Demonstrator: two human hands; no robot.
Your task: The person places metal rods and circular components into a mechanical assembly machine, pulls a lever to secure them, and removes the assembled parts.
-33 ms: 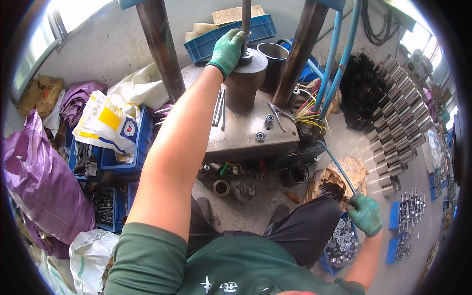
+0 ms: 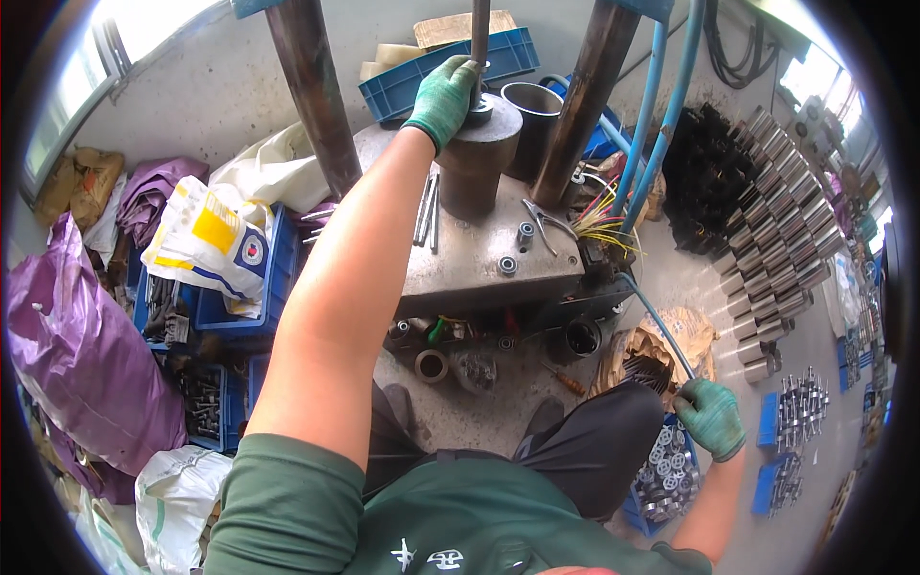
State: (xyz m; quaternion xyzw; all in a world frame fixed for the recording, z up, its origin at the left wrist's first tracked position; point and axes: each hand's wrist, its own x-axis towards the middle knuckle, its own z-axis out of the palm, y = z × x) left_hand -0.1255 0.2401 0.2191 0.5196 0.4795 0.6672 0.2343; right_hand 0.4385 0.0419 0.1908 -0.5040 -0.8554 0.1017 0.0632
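Note:
My left hand (image 2: 443, 96), in a green glove, reaches forward onto the top of a dark steel cylinder block (image 2: 474, 168). Its fingers are curled around a small metal ring (image 2: 479, 110) at the foot of a vertical rod (image 2: 480, 29). The block stands on a grey steel press table (image 2: 479, 268). My right hand (image 2: 711, 417), also gloved in green, is low at the right. It grips the end of a thin blue hose (image 2: 656, 316) above a blue crate of small metal parts (image 2: 661, 474). My dark-trousered legs lie between the two hands.
Two rusty columns (image 2: 311, 86) (image 2: 585, 96) flank the block. Pliers (image 2: 541, 220), bearings and yellow wires (image 2: 604, 225) lie on the table. Blue crates (image 2: 240, 287), purple bags (image 2: 77, 355) and white sacks crowd the left. Rows of steel cylinders (image 2: 776, 249) cover the floor at right.

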